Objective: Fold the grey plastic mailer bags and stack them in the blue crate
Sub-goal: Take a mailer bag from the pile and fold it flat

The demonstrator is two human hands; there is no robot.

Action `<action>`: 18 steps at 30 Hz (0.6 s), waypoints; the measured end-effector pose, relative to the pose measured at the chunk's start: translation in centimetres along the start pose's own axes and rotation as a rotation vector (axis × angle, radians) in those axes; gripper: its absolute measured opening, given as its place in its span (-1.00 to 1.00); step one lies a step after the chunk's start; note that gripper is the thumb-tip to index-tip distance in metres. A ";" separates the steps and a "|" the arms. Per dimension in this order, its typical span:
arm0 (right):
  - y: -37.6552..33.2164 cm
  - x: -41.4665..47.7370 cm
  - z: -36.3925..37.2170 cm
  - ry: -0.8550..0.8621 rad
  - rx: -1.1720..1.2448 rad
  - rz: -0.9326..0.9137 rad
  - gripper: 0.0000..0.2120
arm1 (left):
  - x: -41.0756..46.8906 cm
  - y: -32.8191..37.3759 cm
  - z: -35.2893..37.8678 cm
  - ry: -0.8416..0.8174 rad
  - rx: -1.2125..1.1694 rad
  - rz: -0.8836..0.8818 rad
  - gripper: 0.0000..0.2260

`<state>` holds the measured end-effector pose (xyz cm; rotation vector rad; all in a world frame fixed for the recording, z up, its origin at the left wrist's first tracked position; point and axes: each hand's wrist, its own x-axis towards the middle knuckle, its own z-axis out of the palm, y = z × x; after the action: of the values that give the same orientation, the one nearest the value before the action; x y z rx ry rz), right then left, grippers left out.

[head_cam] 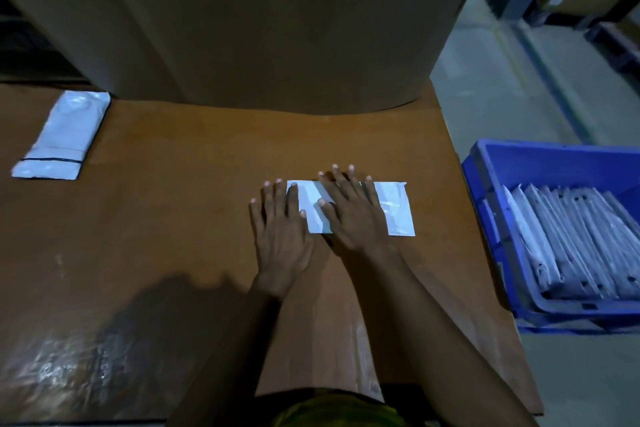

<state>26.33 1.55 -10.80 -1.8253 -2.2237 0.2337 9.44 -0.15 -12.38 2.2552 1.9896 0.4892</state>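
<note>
Item one: grey mailer bag (pixel 394 210), folded into a flat strip, on the brown table (pixel 166 218) right of centre. My left hand (pixel 281 230) lies flat with straight fingers over its left end, and my right hand (pixel 353 215) is spread flat on its middle. Item two: blue crate (pixel 485 191) beside the table's right edge, holding a row of folded bags (pixel 571 246). Item three: grey bundle (pixel 62 135) with a dark band across it, far left, well apart.

bag (pixel 394 208) centre of table (pixel 173 236) | bundle (pixel 62 135) far-left | crate (pixel 490 191) right
</note>
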 end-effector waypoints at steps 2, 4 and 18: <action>0.4 0.6 0.5 -0.020 -0.009 0.008 -0.42 | -1.4 -0.5 0.5 -0.013 0.035 -0.066 -0.44; 0.8 0.8 1.1 0.002 -0.015 0.007 -0.43 | -2.0 -0.8 0.7 -0.006 0.061 -0.146 -0.42; 3.4 -2.3 -0.7 0.050 0.066 0.210 -0.43 | 2.5 2.6 0.6 -0.046 -0.043 0.313 -0.48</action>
<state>30.17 -0.06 -11.26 -2.0054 -1.9675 0.2930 12.35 2.01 -11.76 2.5373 1.5938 0.4948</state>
